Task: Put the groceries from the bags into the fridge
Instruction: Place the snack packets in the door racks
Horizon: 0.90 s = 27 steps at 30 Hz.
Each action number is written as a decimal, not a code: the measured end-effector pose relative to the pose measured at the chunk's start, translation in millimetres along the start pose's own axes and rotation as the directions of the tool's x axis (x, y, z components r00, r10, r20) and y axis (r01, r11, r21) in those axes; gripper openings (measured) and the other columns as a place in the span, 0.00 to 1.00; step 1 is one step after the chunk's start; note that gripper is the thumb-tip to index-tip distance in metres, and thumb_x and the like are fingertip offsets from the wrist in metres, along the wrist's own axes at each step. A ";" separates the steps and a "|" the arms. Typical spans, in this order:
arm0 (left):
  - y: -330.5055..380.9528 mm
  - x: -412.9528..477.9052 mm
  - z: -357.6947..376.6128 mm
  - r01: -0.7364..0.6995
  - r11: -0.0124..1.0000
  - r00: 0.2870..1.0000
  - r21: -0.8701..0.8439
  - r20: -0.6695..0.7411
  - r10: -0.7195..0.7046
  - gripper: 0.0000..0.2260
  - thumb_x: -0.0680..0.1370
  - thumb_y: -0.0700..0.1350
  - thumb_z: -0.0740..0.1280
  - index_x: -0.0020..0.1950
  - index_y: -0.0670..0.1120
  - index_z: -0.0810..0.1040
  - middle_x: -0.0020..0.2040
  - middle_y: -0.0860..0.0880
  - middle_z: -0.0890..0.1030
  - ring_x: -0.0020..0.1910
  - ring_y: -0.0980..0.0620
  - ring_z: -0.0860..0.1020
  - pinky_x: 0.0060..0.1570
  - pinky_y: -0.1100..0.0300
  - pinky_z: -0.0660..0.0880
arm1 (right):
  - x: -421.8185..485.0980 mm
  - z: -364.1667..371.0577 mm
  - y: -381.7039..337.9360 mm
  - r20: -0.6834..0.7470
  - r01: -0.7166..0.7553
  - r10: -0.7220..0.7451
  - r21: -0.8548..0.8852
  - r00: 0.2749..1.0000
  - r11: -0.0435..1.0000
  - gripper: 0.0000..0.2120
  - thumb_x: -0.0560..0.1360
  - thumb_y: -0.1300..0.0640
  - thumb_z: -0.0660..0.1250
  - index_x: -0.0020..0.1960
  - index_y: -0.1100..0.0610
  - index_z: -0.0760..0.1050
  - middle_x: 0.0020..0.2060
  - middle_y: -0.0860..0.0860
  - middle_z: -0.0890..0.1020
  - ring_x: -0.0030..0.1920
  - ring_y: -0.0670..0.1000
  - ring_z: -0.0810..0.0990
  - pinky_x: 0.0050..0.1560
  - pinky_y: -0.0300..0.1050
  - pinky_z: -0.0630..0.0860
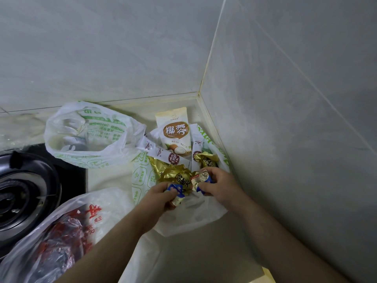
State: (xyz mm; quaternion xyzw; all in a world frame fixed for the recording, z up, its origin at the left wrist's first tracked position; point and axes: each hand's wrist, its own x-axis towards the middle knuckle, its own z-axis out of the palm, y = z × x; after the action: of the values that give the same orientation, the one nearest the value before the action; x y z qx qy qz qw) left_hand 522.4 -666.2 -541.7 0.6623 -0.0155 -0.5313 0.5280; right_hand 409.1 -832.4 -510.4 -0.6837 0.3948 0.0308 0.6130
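A small blue packet (pixel 176 192) is being pinched by the curled fingers of the left hand (pixel 161 199). A gold packet (pixel 201 178) is being gripped by the right hand (pixel 221 186). Both, maybe sweets, are being held just over the open bag (pixel 140 178) in the far right corner, likely for carrying to the fridge.

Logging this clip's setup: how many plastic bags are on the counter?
3. A green-printed bag beside the stove, a flattened bag under the snacks in the corner, a red-printed bag lower left; others may be hidden.
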 end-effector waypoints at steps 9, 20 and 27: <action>20.0 -25.8 -1.9 -0.037 0.928 0.999 -0.370 -0.040 0.024 0.09 0.82 0.38 0.58 0.52 0.38 0.78 0.38 0.42 0.79 0.34 0.46 0.80 0.35 0.56 0.71 | -12.0 17.5 -25.5 0.095 -0.081 0.063 0.207 0.994 0.975 0.18 0.74 0.71 0.57 0.51 0.55 0.80 0.51 0.59 0.81 0.48 0.54 0.81 0.40 0.42 0.76; 32.7 -70.7 3.0 -0.180 0.974 0.983 -0.135 -0.050 0.175 0.07 0.81 0.41 0.62 0.54 0.43 0.80 0.39 0.45 0.81 0.36 0.51 0.78 0.33 0.60 0.73 | -59.0 23.1 -46.2 0.145 0.079 -0.114 0.225 0.983 0.971 0.19 0.66 0.64 0.64 0.53 0.50 0.82 0.51 0.58 0.83 0.52 0.59 0.82 0.52 0.54 0.79; 33.4 -105.0 15.7 -0.258 0.953 0.963 -0.162 0.037 0.267 0.09 0.79 0.42 0.64 0.57 0.44 0.81 0.45 0.40 0.80 0.42 0.45 0.76 0.42 0.54 0.73 | -98.3 37.7 -47.8 0.143 0.107 -0.140 0.215 0.980 0.971 0.24 0.64 0.62 0.62 0.56 0.45 0.83 0.56 0.53 0.83 0.57 0.55 0.82 0.60 0.52 0.78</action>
State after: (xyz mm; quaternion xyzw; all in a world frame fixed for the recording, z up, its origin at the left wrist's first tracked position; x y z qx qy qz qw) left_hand 483.5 -630.6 -443.7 0.5954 -0.0771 -0.4751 0.6433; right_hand 385.9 -753.5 -429.1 -0.6354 0.3030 0.0052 0.7103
